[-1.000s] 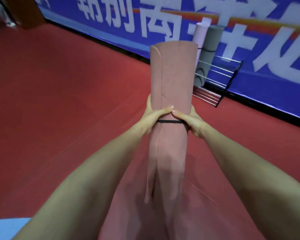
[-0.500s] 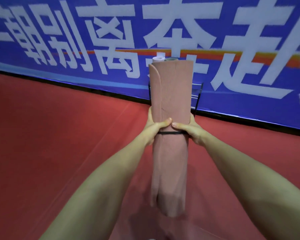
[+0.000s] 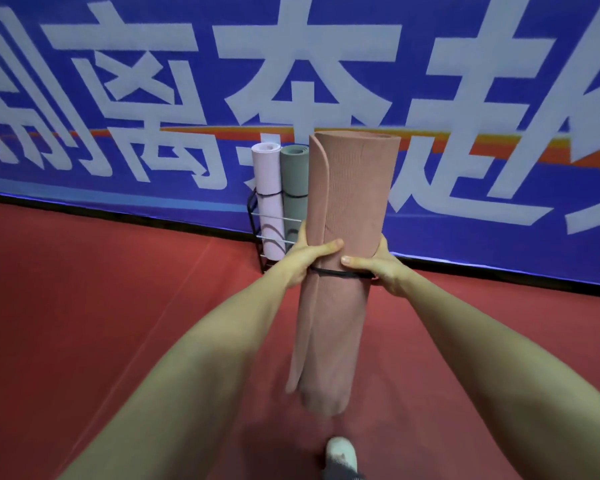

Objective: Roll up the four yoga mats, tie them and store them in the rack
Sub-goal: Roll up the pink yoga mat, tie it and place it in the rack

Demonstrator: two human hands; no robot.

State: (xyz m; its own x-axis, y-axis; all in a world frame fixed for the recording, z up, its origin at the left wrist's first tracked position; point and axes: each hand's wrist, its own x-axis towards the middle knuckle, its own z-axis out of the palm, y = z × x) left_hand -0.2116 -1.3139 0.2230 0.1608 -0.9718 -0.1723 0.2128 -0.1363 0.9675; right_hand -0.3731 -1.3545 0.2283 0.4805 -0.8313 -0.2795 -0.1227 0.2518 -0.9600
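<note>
A rolled salmon-pink yoga mat (image 3: 350,188) stands upright in the air in front of me, bound at its middle by a black band (image 3: 329,272). My left hand (image 3: 303,259) grips it from the left and my right hand (image 3: 378,268) grips it from the right, thumbs on the near side just above the band. Behind it a black wire rack (image 3: 253,216) stands against the wall and holds a pale pink rolled mat (image 3: 267,195) and a grey-green rolled mat (image 3: 293,188), both upright. The held mat hides the rack's right part.
A blue banner wall (image 3: 499,168) with large white characters runs across the back. Red floor (image 3: 101,306) spreads on both sides. A white shoe toe (image 3: 342,452) shows at the bottom, below the mat's lower end.
The wall and rack have come much closer. The rack's two mats, hidden behind the held mat half a second ago, now show to its left. Both hands keep their grip.
</note>
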